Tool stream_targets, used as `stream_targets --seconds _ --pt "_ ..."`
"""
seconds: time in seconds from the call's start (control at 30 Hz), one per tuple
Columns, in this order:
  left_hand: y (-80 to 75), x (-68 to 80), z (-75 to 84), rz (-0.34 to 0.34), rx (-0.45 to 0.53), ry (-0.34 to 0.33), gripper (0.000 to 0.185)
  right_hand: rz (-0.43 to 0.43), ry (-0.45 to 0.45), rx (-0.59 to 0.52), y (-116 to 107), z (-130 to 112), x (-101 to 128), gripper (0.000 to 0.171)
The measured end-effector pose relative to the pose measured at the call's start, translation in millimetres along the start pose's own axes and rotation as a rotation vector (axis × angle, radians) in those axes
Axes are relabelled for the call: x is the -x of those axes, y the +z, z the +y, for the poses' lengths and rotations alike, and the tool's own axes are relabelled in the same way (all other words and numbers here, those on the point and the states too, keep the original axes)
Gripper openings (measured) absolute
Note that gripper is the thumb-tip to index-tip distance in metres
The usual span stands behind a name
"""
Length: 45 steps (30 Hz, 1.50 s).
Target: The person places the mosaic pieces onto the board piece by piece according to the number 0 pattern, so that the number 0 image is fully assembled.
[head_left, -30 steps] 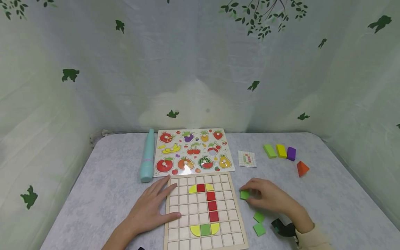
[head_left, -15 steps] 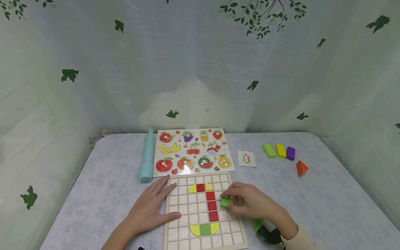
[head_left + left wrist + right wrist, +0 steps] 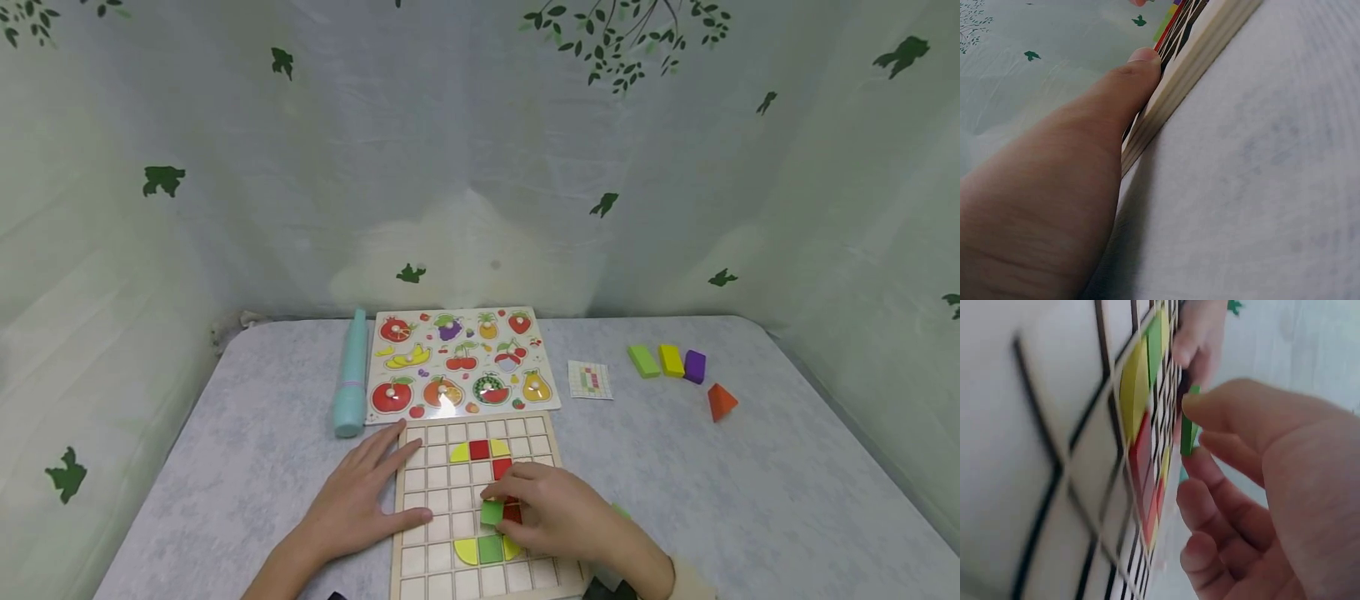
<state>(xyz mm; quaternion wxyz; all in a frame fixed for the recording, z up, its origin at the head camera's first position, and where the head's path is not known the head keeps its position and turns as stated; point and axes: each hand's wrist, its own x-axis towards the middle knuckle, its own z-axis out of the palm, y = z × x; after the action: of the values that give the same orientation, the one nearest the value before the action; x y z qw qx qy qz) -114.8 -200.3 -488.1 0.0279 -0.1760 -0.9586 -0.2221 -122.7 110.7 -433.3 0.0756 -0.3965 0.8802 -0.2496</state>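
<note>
A green square tile (image 3: 491,512) is pinched between the thumb and fingers of my right hand (image 3: 558,512), over the wooden grid board (image 3: 415,560). In the right wrist view the green tile (image 3: 1189,422) stands apart from the board's surface. My left hand (image 3: 356,504) rests at the board's left edge, fingers extended, its thumb over the rim. Red squares (image 3: 478,450), yellow rounded pieces (image 3: 466,551) and another green square (image 3: 491,549) sit in the grid cells. My right hand covers part of the red column.
A fruit picture puzzle (image 3: 463,362) lies behind the board, beside a teal tapered cylinder (image 3: 350,375). A small pattern card (image 3: 590,380) lies to the right. Farther right are green (image 3: 643,362), yellow (image 3: 671,361), purple (image 3: 695,367) and orange (image 3: 722,402) blocks.
My right hand has carried the green tile leftward from the table beside the board to above the grid, left of the red column. My left hand has stayed in place.
</note>
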Motion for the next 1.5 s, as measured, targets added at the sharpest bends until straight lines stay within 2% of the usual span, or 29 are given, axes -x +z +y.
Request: stream_targets --seconds 0.17,0.47,0.7,0.9,1.17,1.4,1.5 --pt "0.0 0.0 -0.9 0.000 -0.007 -0.003 0.096 0.035 -0.029 0.023 12 -11 -4 0.019" --pt "-0.2 0.3 -0.4 -0.004 0.006 -0.003 0.096 0.109 -0.079 0.056 33 -14 -5 0.014" --pt "-0.1 1.0 -0.8 -0.003 0.003 0.000 0.096 0.085 -0.104 0.063 34 -16 -5 0.020" --pt "-0.3 1.2 -0.8 -0.007 0.003 -0.005 0.096 0.056 -0.095 0.059 31 -16 -3 0.024" --pt "-1.2 0.6 0.4 -0.016 0.005 -0.022 0.097 0.028 0.024 -0.002 18 -9 1 0.021" --pt "0.0 0.2 -0.5 -0.026 0.006 -0.017 0.097 0.088 0.034 -0.044 0 4 15 0.021" --pt "0.4 -0.6 -0.4 -0.030 0.005 -0.017 0.098 0.104 0.066 -0.052 -7 10 24 0.022"
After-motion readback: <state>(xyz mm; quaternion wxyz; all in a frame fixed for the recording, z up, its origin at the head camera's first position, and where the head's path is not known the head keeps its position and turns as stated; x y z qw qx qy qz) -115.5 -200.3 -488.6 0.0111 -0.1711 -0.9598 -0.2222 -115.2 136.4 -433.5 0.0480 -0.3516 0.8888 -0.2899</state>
